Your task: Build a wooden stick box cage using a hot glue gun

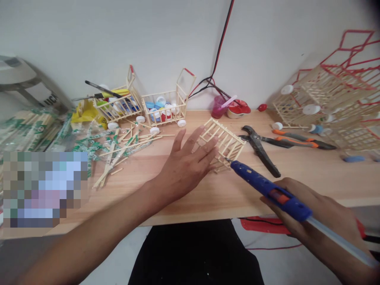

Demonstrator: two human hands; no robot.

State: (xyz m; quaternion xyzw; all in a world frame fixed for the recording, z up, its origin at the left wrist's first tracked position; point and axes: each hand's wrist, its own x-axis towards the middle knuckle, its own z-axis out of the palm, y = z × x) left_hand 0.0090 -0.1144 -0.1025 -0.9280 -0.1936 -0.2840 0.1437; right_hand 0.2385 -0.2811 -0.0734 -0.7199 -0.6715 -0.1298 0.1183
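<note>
My left hand (190, 164) reaches over a small basket (225, 138) made of thin wooden sticks. Some fingers lie across its left side and grip it; the little finger stands apart, and part of the grip is hidden under the hand. In my right hand (314, 209) is a blue glue gun (264, 186) with a clear glue stick coming out of its back end. Its nozzle meets or nearly meets the basket's near edge, close to my left fingertips. Black-handled pliers (261, 150) lie just right of the basket.
Two stick carts (164, 107) holding bottle caps stand at the back left. Loose sticks (115, 158) and wrapped chopsticks (32, 126) cover the left. Orange-black pliers (303, 140), a pink cup (219, 107) and a red-filled tub (238, 109) lie behind; red-handled carts (335, 91) are stacked right.
</note>
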